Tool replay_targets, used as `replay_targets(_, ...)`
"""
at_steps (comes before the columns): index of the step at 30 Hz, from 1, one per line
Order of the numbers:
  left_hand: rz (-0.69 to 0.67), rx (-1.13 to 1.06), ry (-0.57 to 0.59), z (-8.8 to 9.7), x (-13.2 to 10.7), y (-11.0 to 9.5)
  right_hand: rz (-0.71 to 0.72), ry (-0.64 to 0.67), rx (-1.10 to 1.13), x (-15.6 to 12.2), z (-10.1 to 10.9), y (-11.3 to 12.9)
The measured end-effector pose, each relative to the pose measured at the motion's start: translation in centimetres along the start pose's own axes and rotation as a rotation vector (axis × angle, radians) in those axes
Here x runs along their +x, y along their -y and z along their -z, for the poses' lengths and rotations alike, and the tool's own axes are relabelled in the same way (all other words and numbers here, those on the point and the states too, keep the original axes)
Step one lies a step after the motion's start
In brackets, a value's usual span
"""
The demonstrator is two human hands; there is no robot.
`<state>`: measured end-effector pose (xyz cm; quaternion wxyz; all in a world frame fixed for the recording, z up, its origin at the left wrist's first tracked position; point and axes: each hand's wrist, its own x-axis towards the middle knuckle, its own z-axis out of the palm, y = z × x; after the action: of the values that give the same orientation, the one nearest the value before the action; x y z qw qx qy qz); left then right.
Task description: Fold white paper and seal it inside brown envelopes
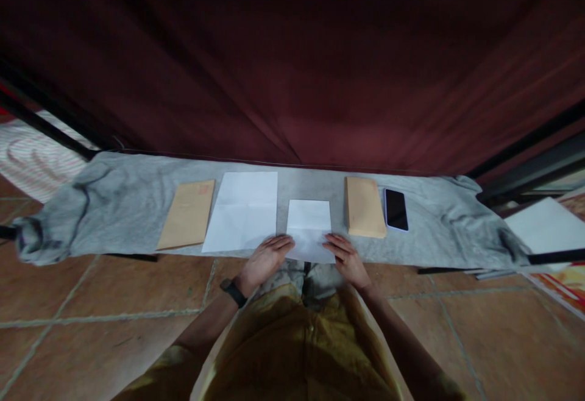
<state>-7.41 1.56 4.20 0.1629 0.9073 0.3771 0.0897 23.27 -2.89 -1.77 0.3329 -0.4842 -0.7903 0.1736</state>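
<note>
At twelve o'clock on the surface (439, 218), the small paper (309, 218) lies between left hand (269, 256) and right hand (348, 259). Fingers rest close together at its edges; whether they pinch, I cannot tell. Folding seems in hand; next probably calls for even pressing.

Smaller sheet (309, 215): white paper, matt, smooth apart from a crease across it. Larger sheet (247, 206): same plain paper, matt, faint fold lines breaking an otherwise flat face. Flat envelope (189, 212): brown kraft-type paper, dull finish. Brown stack (365, 206): similar paper, matt, smooth upper face. Phone (396, 209): dark, smooth, glossy screen; pale rim looks like plastic. Table cover (439, 218): grey cloth, soft-looking nap, rumpled at both ends. Curtain (292, 72): dark red cloth, matt, creased. Floor (137, 279): tile, mottled, grout rough-edged.
</note>
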Motion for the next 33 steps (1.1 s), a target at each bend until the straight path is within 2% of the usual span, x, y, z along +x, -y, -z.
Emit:
replay_targets(4, 0.022, -0.086, 0.033, 0.6, 0.4, 0.6, -0.016, 0.034, -0.018, -0.2, 0.3, 0.3)
replay_targets(9, 0.076, -0.174, 0.020, 0.4, 1.2, 1.4, -0.151, -0.015, 0.032, 1.2, 0.4, 0.4)
replay_targets(15, 0.299, -0.345, -0.134, -0.2, 2.9, 1.4, -0.278, -0.054, -0.055, 2.8, 0.0, 0.6)
replay_targets(19, 0.468, -0.410, -0.163, -0.3, 3.9, 0.8, -0.374, -0.062, -0.130, 3.7, -0.5, 0.9)
replay_targets(25, 0.616, -0.290, -0.207, -0.8, 5.2, -0.1, -0.489, -0.049, -0.234, 5.0, -1.0, 1.7)
replay_targets(33, 0.791, -0.110, -0.157, -0.3, 6.9, -1.1, -0.616, 0.007, -0.434, 6.6, -1.0, 2.2)
